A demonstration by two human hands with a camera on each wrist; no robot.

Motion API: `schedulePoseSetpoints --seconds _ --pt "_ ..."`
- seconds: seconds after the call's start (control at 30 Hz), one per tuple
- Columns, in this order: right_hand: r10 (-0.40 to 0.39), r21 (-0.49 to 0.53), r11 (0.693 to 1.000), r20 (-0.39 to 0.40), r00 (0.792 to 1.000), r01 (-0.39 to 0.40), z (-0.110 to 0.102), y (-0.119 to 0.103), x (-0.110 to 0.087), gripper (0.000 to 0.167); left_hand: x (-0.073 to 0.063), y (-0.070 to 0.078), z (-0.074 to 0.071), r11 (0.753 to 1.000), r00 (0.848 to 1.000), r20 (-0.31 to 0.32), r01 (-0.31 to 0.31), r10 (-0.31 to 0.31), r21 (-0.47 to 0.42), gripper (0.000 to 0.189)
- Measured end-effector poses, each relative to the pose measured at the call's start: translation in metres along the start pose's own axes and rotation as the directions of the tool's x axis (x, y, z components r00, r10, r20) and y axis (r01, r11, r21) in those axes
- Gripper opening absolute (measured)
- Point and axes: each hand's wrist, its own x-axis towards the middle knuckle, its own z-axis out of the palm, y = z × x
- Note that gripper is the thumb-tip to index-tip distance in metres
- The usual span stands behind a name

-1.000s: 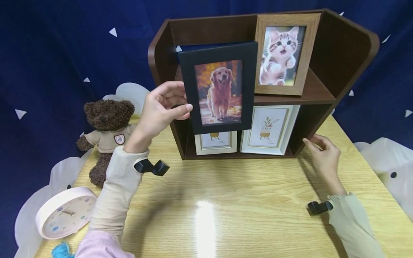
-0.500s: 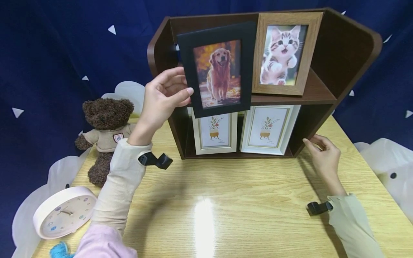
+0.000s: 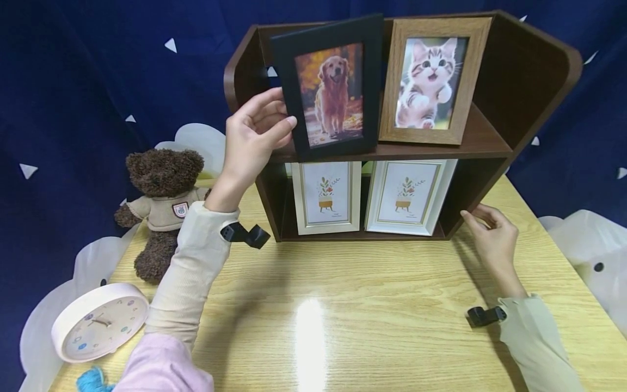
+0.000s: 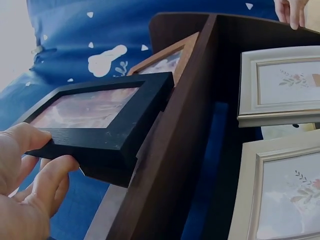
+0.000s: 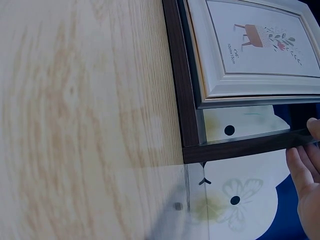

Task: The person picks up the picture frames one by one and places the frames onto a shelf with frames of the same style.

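Note:
My left hand (image 3: 257, 133) pinches the left edge of a black photo frame (image 3: 333, 98) with a dog picture. The frame leans slightly, at the left half of the upper level of a dark brown shelf (image 3: 534, 71). Whether its lower edge rests on the board, I cannot tell. Beside it on the right stands a wooden photo frame (image 3: 431, 84) with a kitten picture. Low on the shelf's right side panel (image 5: 245, 149), my right hand (image 3: 495, 239) grips the edge, thumb inside and fingers outside in the right wrist view.
On the lower level stand a cream frame (image 3: 327, 198) and a white frame (image 3: 410, 197) with plant pictures. A brown teddy bear (image 3: 161, 209), a pink clock (image 3: 100, 324) and blue yarn (image 3: 93, 379) lie along the table's left. A dark blue curtain (image 3: 98, 81) hangs behind.
My left hand has raised the black frame and moved it back toward the upper level, uncovering the cream frame below. The right hand has stayed at the side panel.

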Motion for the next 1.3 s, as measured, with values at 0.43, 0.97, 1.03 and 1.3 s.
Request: schedulePoseSetpoints --seconds 0.43,0.97,1.03,1.3 --pt "-0.020 -0.007 1.000 -0.008 1.000 0.020 0.000 -0.002 -0.002 0.019 0.005 -0.003 0.006 1.000 0.999 -0.035 0.029 -0.029 0.001 0.046" --pt "-0.013 -0.023 1.000 -0.005 1.000 0.013 -0.001 -0.004 -0.002 0.020 0.011 0.000 0.012 0.970 0.998 -0.028 -0.052 0.060 0.236 0.044" --pt "-0.010 -0.023 1.000 -0.004 1.000 0.010 -0.001 -0.004 -0.001 0.020 0.013 0.000 0.014 0.960 0.996 -0.039 -0.068 0.081 0.272 0.043" --pt "-0.018 -0.012 1.000 -0.001 1.000 0.018 0.000 0.001 0.000 0.020 0.017 0.000 0.017 0.912 0.995 -0.056 -0.049 0.079 0.406 0.043"
